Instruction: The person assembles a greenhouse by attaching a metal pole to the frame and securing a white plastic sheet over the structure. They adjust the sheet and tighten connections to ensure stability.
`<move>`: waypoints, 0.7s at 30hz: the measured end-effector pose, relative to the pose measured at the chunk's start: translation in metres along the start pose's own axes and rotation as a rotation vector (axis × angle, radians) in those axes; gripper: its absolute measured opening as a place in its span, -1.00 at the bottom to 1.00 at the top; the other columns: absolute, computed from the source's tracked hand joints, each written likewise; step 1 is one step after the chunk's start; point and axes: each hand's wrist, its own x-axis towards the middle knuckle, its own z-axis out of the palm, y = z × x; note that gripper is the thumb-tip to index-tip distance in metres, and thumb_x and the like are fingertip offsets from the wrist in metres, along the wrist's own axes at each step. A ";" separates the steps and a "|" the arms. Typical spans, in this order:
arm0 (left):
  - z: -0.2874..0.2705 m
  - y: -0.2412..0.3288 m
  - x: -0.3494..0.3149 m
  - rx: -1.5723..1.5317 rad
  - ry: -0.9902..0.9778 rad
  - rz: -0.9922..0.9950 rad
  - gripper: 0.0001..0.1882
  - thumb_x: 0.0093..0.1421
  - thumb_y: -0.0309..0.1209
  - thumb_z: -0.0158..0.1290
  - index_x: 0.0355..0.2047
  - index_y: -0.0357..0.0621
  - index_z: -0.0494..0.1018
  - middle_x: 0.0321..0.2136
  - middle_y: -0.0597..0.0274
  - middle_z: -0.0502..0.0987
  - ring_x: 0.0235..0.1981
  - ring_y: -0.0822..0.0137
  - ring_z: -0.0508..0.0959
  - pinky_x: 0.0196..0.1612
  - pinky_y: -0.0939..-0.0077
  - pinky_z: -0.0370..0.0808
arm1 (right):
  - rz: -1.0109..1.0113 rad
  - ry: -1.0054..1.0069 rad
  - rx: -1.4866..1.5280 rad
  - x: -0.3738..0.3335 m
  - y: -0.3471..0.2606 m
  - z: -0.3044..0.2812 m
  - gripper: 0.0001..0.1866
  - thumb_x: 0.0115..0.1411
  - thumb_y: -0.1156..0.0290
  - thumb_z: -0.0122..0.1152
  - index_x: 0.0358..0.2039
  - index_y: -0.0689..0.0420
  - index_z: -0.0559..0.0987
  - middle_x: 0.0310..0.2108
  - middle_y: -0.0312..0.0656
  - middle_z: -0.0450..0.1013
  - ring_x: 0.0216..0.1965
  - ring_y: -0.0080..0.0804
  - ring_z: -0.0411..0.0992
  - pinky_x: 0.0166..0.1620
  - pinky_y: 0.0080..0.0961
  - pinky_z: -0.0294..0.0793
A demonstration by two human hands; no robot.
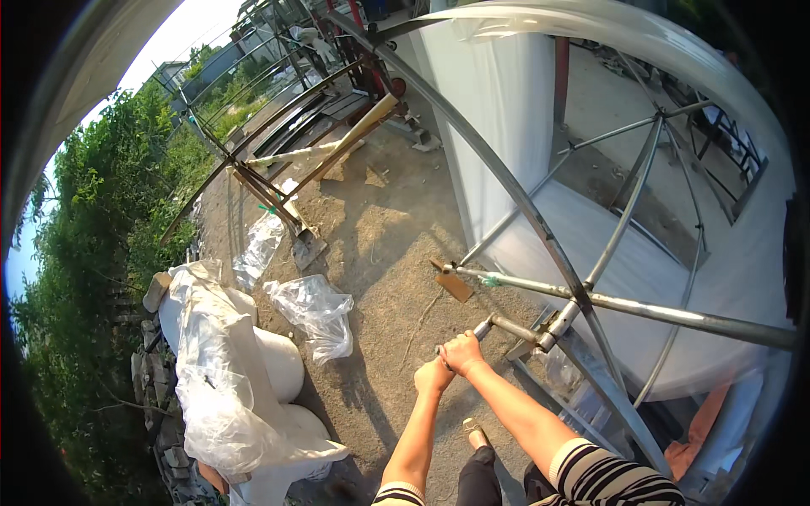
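Both my hands are wrapped around the grip of a metal crank handle point(483, 327), close together. My left hand point(433, 377) is closed at its near end. Just beyond it, my right hand point(461, 352) is closed on the same handle, partly covering the tip where the hands meet. A short crank arm point(513, 330) joins the handle to a metal hub point(557, 327) on my right. Pipe spokes point(666, 312) spread from there to a large curved metal rim point(506, 181). Whitish plastic film point(506, 110) hangs and wraps around this wheel-like frame.
White sacks point(278, 363) under crumpled plastic stand at the left, beside stones and green bushes point(93, 253). Clear plastic bags point(316, 312) and a brown flat piece point(454, 285) lie on the dirt ground. Metal bars and a wooden plank point(350, 139) are farther off.
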 end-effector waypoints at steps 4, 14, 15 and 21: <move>0.090 -0.005 -0.066 -0.146 -0.154 0.010 -0.62 -0.13 -0.20 0.14 -0.27 -0.01 0.47 -0.36 0.05 0.59 -0.29 0.07 0.59 -0.24 0.18 0.51 | -0.087 -0.156 -0.025 -0.093 0.008 0.049 -0.60 0.20 0.09 -0.15 -0.57 -0.08 0.63 -0.50 -0.34 0.55 -0.35 -0.40 0.48 -0.10 -0.32 0.23; 0.060 0.108 -0.250 -0.330 -0.549 0.267 -0.43 -0.09 -0.06 0.20 -0.18 -0.22 0.38 -0.47 0.03 0.55 -0.43 0.16 0.58 -0.29 0.27 0.47 | -0.339 -0.108 0.103 -0.309 0.076 -0.129 -0.69 0.18 0.17 -0.05 -0.60 -0.05 0.55 -0.60 -0.34 0.49 -0.45 -0.36 0.47 -0.20 -0.34 0.29; 0.014 0.123 -0.265 -0.403 -0.617 0.273 -0.44 -0.08 -0.07 0.20 -0.19 -0.21 0.37 -0.50 0.05 0.54 -0.47 0.20 0.57 -0.34 0.31 0.47 | -0.375 0.139 0.185 -0.318 0.080 -0.149 -0.74 0.16 0.17 0.01 -0.58 -0.06 0.55 -0.58 -0.35 0.47 -0.47 -0.41 0.44 -0.15 -0.35 0.29; -0.186 0.145 -0.282 -0.402 -0.673 0.311 -0.53 0.01 -0.19 0.19 -0.19 -0.19 0.28 -0.51 0.04 0.52 -0.55 0.19 0.55 -0.45 0.33 0.45 | -0.471 0.648 0.384 -0.254 0.068 -0.287 -0.90 -0.04 0.30 0.19 -0.57 -0.01 0.48 -0.54 -0.38 0.42 -0.45 -0.47 0.43 -0.21 -0.46 0.42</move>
